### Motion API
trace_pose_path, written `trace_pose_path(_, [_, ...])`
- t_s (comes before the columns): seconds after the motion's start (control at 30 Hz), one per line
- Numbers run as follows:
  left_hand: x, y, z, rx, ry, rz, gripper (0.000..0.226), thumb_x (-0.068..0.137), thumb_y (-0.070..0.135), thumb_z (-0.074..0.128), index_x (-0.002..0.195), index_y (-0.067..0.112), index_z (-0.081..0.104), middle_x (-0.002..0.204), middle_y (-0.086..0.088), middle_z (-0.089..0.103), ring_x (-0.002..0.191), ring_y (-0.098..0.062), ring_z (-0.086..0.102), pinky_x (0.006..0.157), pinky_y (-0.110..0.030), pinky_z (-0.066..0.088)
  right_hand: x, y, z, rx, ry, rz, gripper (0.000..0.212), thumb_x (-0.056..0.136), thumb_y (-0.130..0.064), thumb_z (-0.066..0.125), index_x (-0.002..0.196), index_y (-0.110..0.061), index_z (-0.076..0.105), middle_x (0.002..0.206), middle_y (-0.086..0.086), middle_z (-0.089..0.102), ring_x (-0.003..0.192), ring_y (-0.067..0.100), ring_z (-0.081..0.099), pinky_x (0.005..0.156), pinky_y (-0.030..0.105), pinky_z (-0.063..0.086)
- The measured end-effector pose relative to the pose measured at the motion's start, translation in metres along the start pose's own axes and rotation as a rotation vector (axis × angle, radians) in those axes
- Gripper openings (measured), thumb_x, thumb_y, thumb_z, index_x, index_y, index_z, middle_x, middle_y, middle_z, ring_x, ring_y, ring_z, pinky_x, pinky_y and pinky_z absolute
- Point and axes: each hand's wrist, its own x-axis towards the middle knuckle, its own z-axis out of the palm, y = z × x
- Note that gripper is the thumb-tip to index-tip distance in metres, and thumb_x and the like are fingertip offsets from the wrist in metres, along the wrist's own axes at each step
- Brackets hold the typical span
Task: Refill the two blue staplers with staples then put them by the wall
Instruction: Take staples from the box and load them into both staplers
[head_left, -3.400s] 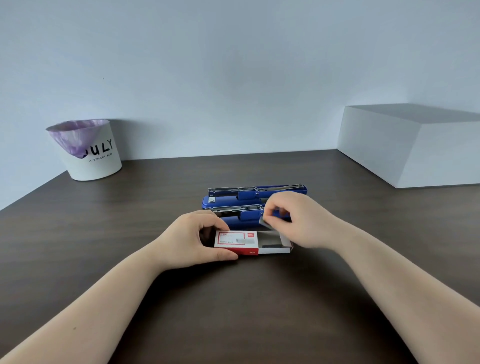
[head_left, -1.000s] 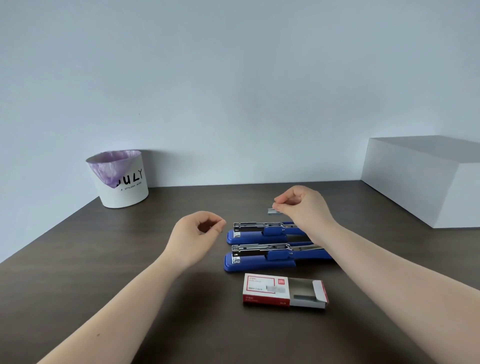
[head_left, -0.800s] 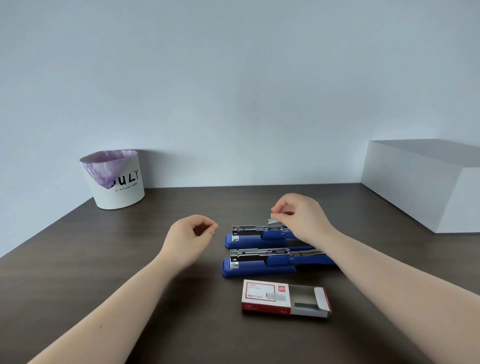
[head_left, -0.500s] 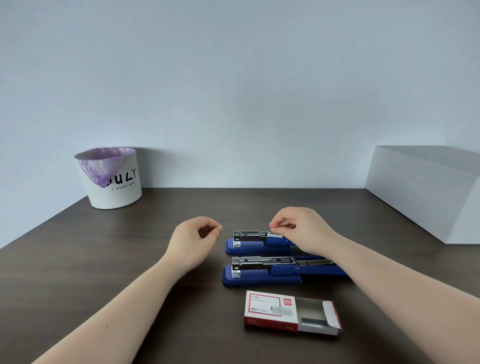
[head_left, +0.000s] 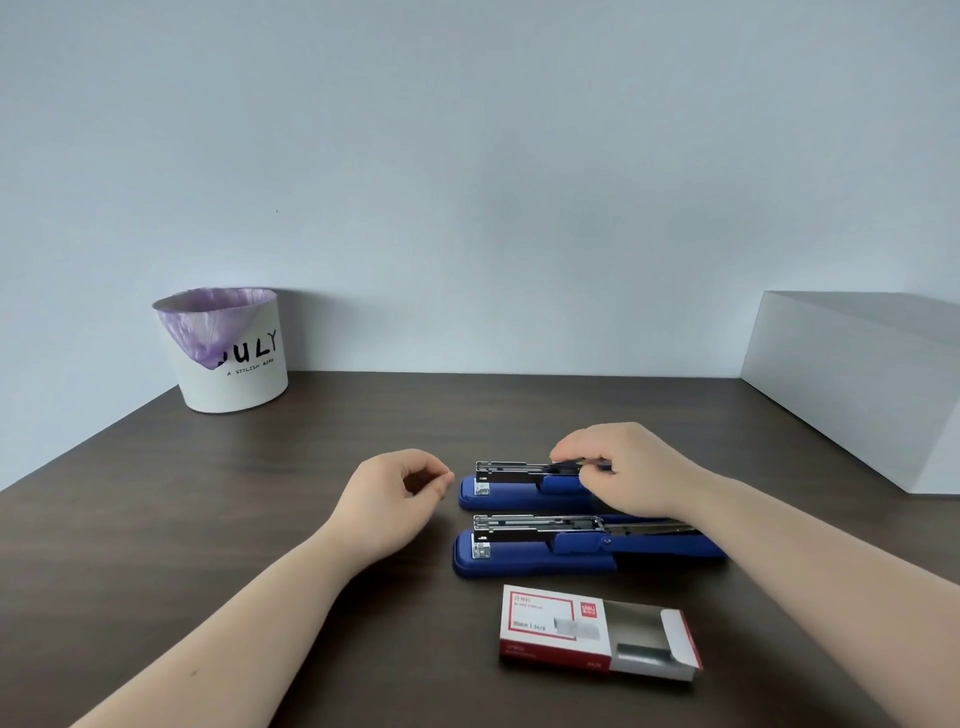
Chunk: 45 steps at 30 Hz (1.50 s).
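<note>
Two blue staplers lie side by side on the dark table, both flipped open with their metal staple channels showing. My right hand (head_left: 626, 475) rests over the far stapler (head_left: 511, 486), its fingertips pinched at the channel; whether a staple strip is still between them is hidden. The near stapler (head_left: 550, 548) lies untouched. My left hand (head_left: 397, 493) hovers left of the far stapler, loosely curled and holding nothing. A red and white staple box (head_left: 597, 631) sits nearest to me with its tray slid out to the right and staples inside.
A white bin (head_left: 228, 358) with a purple liner stands at the back left by the wall (head_left: 493, 182). A large white box (head_left: 867, 379) sits at the right against the wall. The dark table (head_left: 208, 519) stretches out to the left.
My right hand lifted a staple strip from the box, carried it over the far stapler and lowered it onto the channel. My left hand let go of the box and moved left.
</note>
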Motion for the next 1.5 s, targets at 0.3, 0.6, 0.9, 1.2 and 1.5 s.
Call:
trace_pose_path(0.3, [0.001, -0.001, 0.002, 0.018, -0.008, 0.001, 0.01, 0.085, 0.023, 0.062, 0.086, 0.022, 0.071, 0.079, 0.011, 0.069, 0.068, -0.005, 0.057, 0.069, -0.018, 0.046, 0.007, -0.009, 0.0, 0.187, 0.162, 0.097, 0.021, 0.087, -0.015, 0.062, 0.106, -0.02, 0.071, 0.104, -0.008, 0.07, 0.083, -0.004, 0.059, 0.071, 0.0, 0.04])
trace_pose_path(0.6, [0.01, 0.0, 0.009, 0.051, -0.054, 0.067, 0.015, 0.083, 0.024, 0.063, 0.095, 0.024, 0.071, 0.094, 0.01, 0.069, 0.084, -0.006, 0.062, 0.07, -0.008, 0.039, 0.014, -0.02, 0.003, 0.263, 0.044, 0.147, 0.02, 0.088, -0.011, 0.06, 0.102, -0.018, 0.074, 0.109, -0.004, 0.07, 0.095, 0.007, 0.061, 0.077, 0.009, 0.039])
trace_pose_path(0.9, [0.009, 0.002, 0.008, 0.096, -0.074, 0.085, 0.015, 0.085, 0.024, 0.06, 0.096, 0.025, 0.071, 0.09, 0.013, 0.066, 0.087, -0.004, 0.059, 0.068, -0.004, 0.035, 0.01, -0.022, 0.01, 0.2, 0.079, 0.096, 0.02, 0.091, -0.013, 0.057, 0.102, -0.019, 0.073, 0.112, -0.005, 0.07, 0.098, 0.006, 0.061, 0.089, 0.016, 0.042])
trace_pose_path(1.2, [0.008, 0.001, 0.007, 0.112, -0.088, 0.096, 0.017, 0.086, 0.025, 0.059, 0.099, 0.025, 0.07, 0.09, 0.013, 0.065, 0.089, -0.005, 0.059, 0.067, -0.004, 0.035, 0.004, -0.023, 0.01, 0.023, 0.054, -0.042, 0.021, 0.09, -0.021, 0.058, 0.103, -0.012, 0.071, 0.11, 0.0, 0.07, 0.102, 0.013, 0.06, 0.095, 0.027, 0.047])
trace_pose_path(1.5, [0.009, -0.002, 0.009, 0.104, -0.112, 0.119, 0.025, 0.08, 0.034, 0.067, 0.103, 0.024, 0.069, 0.101, 0.012, 0.065, 0.086, -0.006, 0.063, 0.082, -0.024, 0.05, 0.014, -0.027, 0.007, 0.004, 0.107, 0.009, 0.018, 0.09, -0.023, 0.058, 0.101, -0.017, 0.071, 0.098, -0.003, 0.069, 0.088, 0.013, 0.06, 0.081, 0.024, 0.047])
